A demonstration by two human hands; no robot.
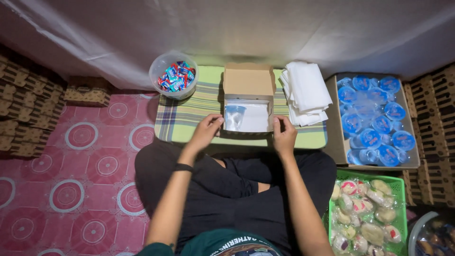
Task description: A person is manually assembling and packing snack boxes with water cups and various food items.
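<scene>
Floor mat [71,156]: red vinyl with a pattern of white rings, spread under the seated person.
Low table [189,118]: covered in green plaid cloth, its long axis running left to right in front of the crossed legs.
Cup carton [334,137]: brown cardboard, right of the table, packed with blue-lidded sealed cups.
Green basket [403,182]: plastic mesh, holding wrapped snacks.
Paper stack [305,92]: white, soft sheets, fanned just right of the box.
Candy tub [173,76]: clear round plastic, full of small bright wrapped sweets.
Cardboard box [249,80]: small, lid tipped back, white liner inside; it sat between both hands, long axis across.
Clear cup [234,117]: in the box's left half, nearer the left hand.
Left hand [206,130]: fingers loosely curled at the box's left edge, holding nothing.
Right hand [284,135]: fingers pinching the box's right front corner.
</scene>
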